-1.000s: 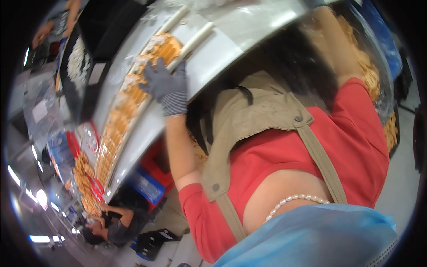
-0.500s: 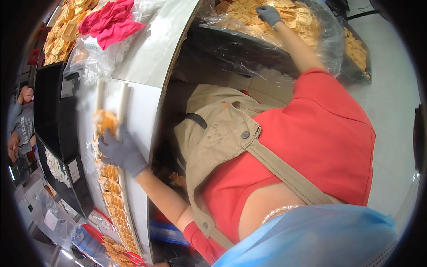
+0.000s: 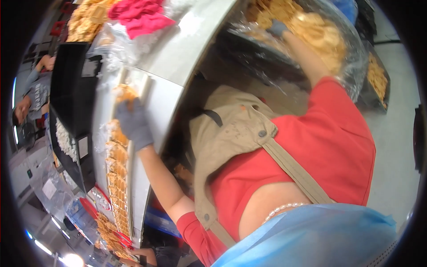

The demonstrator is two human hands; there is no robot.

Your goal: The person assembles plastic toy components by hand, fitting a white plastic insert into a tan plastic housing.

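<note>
My left hand (image 3: 133,123), in a grey glove, is at the far end of a row of orange plastic parts (image 3: 117,171) standing in a long pale rail on the table. Its fingers are closed round an orange plastic part (image 3: 126,92) at that end, blurred by motion. Away to the right, my right hand (image 3: 278,28), also gloved in grey, reaches into a heap of yellow-orange plastic parts (image 3: 307,24) in a bag-lined black bin. Its fingertips are blurred against the heap, so its grip is hidden.
Black bins (image 3: 66,84) stand beyond the rail, one with small white pieces (image 3: 66,140). A pink cloth (image 3: 140,18) lies on clear plastic bags near another yellow heap (image 3: 91,20). A smaller bin (image 3: 377,82) stands at the far right. Another person (image 3: 38,98) is at the left.
The view has turned, shifting the table and bins rightward. My left hand has moved farther along the rail with the orange part. My right hand has sunk lower against the heap.
</note>
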